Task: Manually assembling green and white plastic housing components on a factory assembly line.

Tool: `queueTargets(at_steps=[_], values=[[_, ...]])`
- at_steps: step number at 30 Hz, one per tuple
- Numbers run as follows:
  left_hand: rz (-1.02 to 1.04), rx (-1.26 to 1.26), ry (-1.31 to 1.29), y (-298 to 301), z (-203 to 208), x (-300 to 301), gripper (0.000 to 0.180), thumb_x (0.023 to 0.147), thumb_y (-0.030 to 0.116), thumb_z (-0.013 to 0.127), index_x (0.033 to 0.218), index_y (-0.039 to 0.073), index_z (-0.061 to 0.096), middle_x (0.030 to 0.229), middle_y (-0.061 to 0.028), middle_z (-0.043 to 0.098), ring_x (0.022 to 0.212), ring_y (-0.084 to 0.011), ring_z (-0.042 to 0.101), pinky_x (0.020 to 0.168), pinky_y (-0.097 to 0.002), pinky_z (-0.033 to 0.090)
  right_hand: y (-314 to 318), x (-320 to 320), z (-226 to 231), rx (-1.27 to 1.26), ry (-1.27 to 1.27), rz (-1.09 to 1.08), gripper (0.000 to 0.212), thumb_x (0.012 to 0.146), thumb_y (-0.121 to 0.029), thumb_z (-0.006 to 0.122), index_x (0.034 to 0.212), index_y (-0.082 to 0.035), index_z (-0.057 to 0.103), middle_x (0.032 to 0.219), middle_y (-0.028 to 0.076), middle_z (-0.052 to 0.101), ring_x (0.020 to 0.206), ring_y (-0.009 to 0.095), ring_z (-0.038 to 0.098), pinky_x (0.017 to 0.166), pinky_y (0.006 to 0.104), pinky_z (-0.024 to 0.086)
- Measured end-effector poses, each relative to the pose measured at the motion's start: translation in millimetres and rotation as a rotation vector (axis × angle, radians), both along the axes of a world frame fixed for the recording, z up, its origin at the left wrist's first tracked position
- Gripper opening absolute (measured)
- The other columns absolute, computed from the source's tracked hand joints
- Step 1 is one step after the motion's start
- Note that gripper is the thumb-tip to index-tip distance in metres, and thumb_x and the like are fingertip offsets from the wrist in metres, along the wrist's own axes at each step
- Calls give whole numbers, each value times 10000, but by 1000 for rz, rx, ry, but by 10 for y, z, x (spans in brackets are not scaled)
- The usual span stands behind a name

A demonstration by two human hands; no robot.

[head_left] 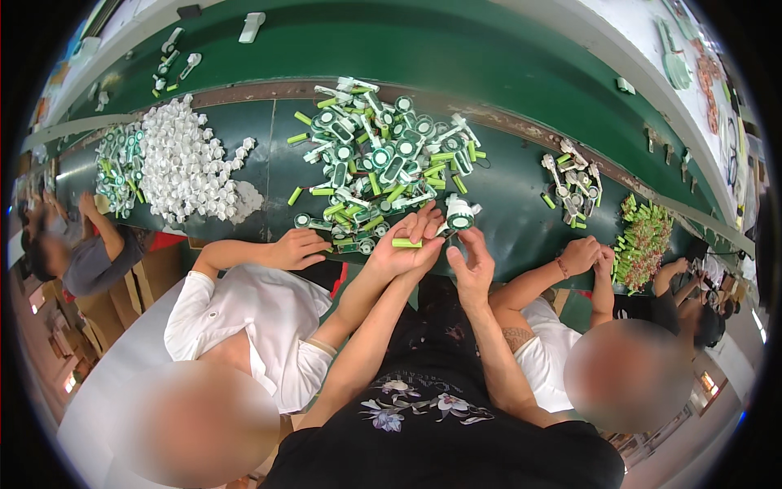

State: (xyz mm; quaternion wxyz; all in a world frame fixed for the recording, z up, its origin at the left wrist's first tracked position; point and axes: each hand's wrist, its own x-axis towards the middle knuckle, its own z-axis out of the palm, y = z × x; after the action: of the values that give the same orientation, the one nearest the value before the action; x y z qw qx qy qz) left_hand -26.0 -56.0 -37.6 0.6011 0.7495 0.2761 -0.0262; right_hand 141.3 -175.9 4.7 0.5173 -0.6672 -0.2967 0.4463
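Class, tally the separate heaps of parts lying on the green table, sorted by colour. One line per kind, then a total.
Green-and-white heaps: 2, the big central pile and a far-left pile
All-white heaps: 1
Mostly white heaps with a few green bits: 1
Mostly green stick heaps: 1
Total: 5 heaps on the table

Two round blurry patches (204, 420) cover the people sitting on each side. The left hand (405, 248) hides most of the green stick (406, 242) it holds. The picture's corners are black. The far things on the white shelf (692, 57) are too small to tell.
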Motion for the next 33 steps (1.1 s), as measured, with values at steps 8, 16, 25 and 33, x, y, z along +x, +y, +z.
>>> queueTargets(at_steps=[8,16,25,33], values=[[-157,565,602,-380,94,206,520,1069,248,582,1547,53,523,1388,-120,641,1280,-231,616,1117,-347,467,397,-411,156,-8,526,-297,241,1013,-19,807,1234,45,736,1152,33,706,1088,109,656,938,280,544],[696,-246,-46,-820,1214,0,228,1069,37,670,1262,-41,762,941,-101,772,904,-199,769,893,-344,620,503,-114,620,268,232,-288,152,1045,0,765,1189,38,732,1175,62,717,1081,106,649,954,267,535],[502,946,-236,65,2882,280,503,886,-1,817,1375,100,756,1410,-107,724,1416,-328,627,1165,-455,512,305,345,1577,255,184,131,193,1147,-152,669,1249,10,651,995,53,773,932,87,697,824,269,557],[64,1078,-317,356,3141,126,588,724,24,906,1291,105,772,1354,-79,684,1349,-340,623,1075,-514,543,247,508,1952,185,183,354,171,1113,-135,669,1201,11,686,966,42,774,860,85,688,766,263,544]])
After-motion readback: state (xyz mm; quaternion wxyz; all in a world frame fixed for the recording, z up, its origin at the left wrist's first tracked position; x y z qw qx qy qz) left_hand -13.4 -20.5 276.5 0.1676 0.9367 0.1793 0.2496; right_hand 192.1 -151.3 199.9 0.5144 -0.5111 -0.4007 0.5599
